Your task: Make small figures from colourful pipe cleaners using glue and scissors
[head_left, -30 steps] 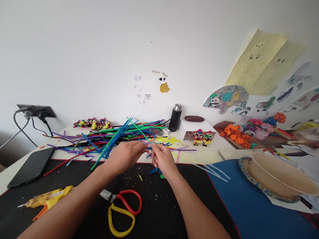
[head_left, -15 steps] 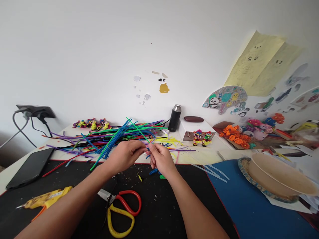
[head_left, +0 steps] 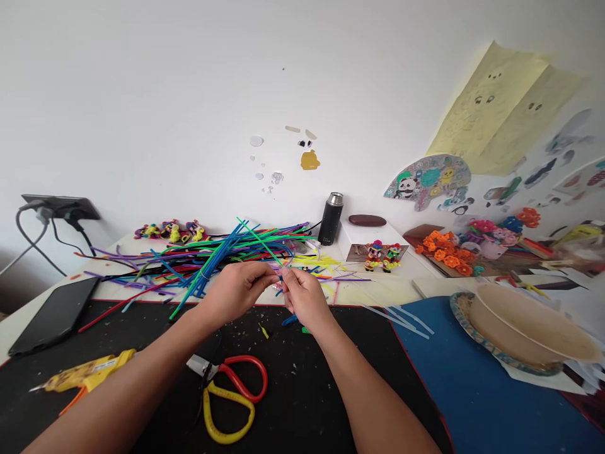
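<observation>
My left hand (head_left: pixel 239 287) and my right hand (head_left: pixel 305 296) meet over the back edge of the black mat, fingertips pinched close together. Between them shows a small bit of blue pipe cleaner (head_left: pixel 280 278), mostly hidden by the fingers. A thin green pipe cleaner (head_left: pixel 259 241) slants up and left from my right fingertips, in front of the pile. Beneath my right hand lie a short blue piece (head_left: pixel 289 320) and a bit of green. Nearer to me, scissors (head_left: pixel 231 397) with one red and one yellow handle rest on the mat.
Behind my hands spreads a pile of colored pipe cleaners (head_left: pixel 227 249). A yellow glue gun (head_left: pixel 89 373) and a black tablet (head_left: pixel 54 315) lie at left. A black flask (head_left: pixel 331 221), small figures (head_left: pixel 382 256) and a beige bowl (head_left: pixel 534 328) stand toward the right.
The view has shifted slightly, so most things sit a little higher in the picture. Both hands keep their pinch at nearly the same place, fingers moved only slightly.
</observation>
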Demonstrator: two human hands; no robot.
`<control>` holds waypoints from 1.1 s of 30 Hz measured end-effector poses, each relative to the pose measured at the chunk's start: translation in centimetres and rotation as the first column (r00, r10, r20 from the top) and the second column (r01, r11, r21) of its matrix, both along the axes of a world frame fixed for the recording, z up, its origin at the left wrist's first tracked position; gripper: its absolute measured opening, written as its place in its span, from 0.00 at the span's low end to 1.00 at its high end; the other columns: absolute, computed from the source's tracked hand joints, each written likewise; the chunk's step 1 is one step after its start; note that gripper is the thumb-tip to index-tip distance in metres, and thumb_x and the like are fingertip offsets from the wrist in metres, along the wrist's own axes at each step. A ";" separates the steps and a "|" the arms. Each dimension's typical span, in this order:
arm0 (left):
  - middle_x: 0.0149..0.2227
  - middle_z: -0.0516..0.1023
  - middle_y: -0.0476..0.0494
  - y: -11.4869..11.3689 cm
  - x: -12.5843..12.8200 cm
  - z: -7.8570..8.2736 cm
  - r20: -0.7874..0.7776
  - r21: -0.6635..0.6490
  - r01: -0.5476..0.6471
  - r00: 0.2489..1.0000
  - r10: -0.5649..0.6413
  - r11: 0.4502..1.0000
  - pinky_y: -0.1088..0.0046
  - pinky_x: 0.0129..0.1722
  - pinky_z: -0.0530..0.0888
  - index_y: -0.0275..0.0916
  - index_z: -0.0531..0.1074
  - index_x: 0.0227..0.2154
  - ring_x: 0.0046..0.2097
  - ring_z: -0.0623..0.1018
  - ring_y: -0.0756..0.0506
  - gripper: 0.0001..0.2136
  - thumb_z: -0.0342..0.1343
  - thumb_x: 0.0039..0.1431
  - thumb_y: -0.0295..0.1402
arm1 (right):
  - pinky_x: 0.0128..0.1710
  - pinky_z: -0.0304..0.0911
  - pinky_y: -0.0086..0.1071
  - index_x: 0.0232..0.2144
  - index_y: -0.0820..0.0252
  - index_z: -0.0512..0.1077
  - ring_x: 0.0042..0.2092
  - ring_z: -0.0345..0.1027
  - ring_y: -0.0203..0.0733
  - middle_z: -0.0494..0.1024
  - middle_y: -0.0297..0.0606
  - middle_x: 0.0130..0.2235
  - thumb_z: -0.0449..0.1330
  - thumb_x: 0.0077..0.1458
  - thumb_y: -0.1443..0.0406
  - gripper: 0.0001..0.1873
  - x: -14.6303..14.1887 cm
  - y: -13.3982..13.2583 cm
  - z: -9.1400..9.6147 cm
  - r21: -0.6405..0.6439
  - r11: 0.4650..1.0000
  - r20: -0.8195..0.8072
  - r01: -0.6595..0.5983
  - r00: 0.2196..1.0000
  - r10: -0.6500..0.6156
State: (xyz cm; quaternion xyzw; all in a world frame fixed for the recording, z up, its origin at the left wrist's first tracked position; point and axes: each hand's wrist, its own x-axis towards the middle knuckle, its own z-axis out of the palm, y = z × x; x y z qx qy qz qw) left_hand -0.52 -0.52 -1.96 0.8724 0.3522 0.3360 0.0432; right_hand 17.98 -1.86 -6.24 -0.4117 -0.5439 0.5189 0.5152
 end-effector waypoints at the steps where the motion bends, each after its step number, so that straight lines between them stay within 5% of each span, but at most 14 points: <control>1: 0.30 0.83 0.47 0.2 0.0 -0.3 -0.009 0.046 -0.005 1.000 0.005 0.999 0.74 0.31 0.71 0.39 0.78 0.35 0.30 0.80 0.48 0.12 0.54 0.74 0.35 | 0.15 0.44 0.28 0.24 0.55 0.62 0.15 0.53 0.30 0.63 0.25 0.19 0.59 0.62 0.39 0.30 -0.1 0.1 -0.1 -0.019 1.000 -0.013 0.014 1.000 -0.015; 5: 0.38 0.86 0.40 0.8 -0.5 -1.3 -0.200 0.284 0.070 0.980 -0.013 0.956 0.71 0.36 0.76 0.38 0.79 0.44 0.37 0.84 0.44 0.10 0.52 0.75 0.31 | 0.14 0.42 0.28 0.21 0.54 0.61 0.14 0.49 0.30 0.57 0.23 0.16 0.63 0.57 0.41 0.29 -0.3 0.2 0.1 -0.115 0.992 -0.083 0.050 0.995 -0.060; 8: 0.40 0.85 0.39 0.7 -0.9 -1.5 -0.294 0.338 0.125 0.955 -0.021 0.933 0.68 0.40 0.79 0.37 0.78 0.48 0.39 0.85 0.42 0.12 0.49 0.74 0.27 | 0.14 0.42 0.27 0.21 0.54 0.60 0.14 0.48 0.30 0.53 0.21 0.14 0.65 0.56 0.42 0.29 -0.3 0.0 0.5 -0.156 0.987 -0.112 0.033 0.992 -0.051; 20: 0.33 0.85 0.43 0.6 -0.1 -1.1 -0.078 0.250 0.083 0.995 -0.065 0.965 0.73 0.32 0.75 0.38 0.79 0.39 0.32 0.83 0.45 0.12 0.51 0.75 0.31 | 0.15 0.45 0.27 0.21 0.55 0.61 0.14 0.50 0.29 0.54 0.21 0.14 0.64 0.57 0.40 0.30 0.0 -0.1 0.7 -0.117 0.993 -0.073 0.008 0.997 -0.017; 33: 0.29 0.81 0.45 0.2 -0.2 -0.3 -0.150 0.206 0.095 0.987 -0.065 0.974 0.72 0.32 0.69 0.39 0.77 0.32 0.30 0.79 0.46 0.16 0.50 0.76 0.34 | 0.15 0.44 0.28 0.22 0.55 0.61 0.14 0.53 0.30 0.60 0.24 0.16 0.60 0.62 0.42 0.29 0.0 0.1 0.0 -0.042 0.999 0.011 0.025 1.000 -0.024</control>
